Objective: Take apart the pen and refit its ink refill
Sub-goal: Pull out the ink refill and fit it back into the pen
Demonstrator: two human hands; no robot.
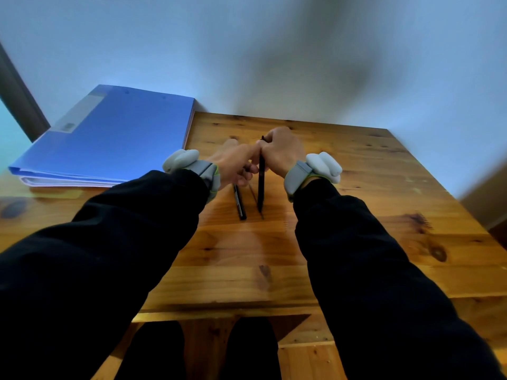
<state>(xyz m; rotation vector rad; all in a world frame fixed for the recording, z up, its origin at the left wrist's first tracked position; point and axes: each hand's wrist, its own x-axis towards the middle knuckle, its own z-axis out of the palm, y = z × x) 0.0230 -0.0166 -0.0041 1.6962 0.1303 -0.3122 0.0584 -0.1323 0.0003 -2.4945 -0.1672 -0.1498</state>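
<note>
A black pen barrel (261,187) stands nearly upright, its lower tip resting on the wooden table (356,215). My right hand (282,153) is closed around its upper part. My left hand (236,165) presses against it from the left, with thumb and forefinger pinching the pen near its top. A second black pen part (239,202) lies on the table just below my left hand, its far end hidden under the hand. Between the two parts runs a thin faint line (253,193); I cannot tell whether it is a refill or a shadow.
A blue ring binder (109,138) lies at the table's back left. A pale wall rises right behind the table. Both wrists wear grey straps with white pods. My dark trouser legs show below the table's front edge (219,311).
</note>
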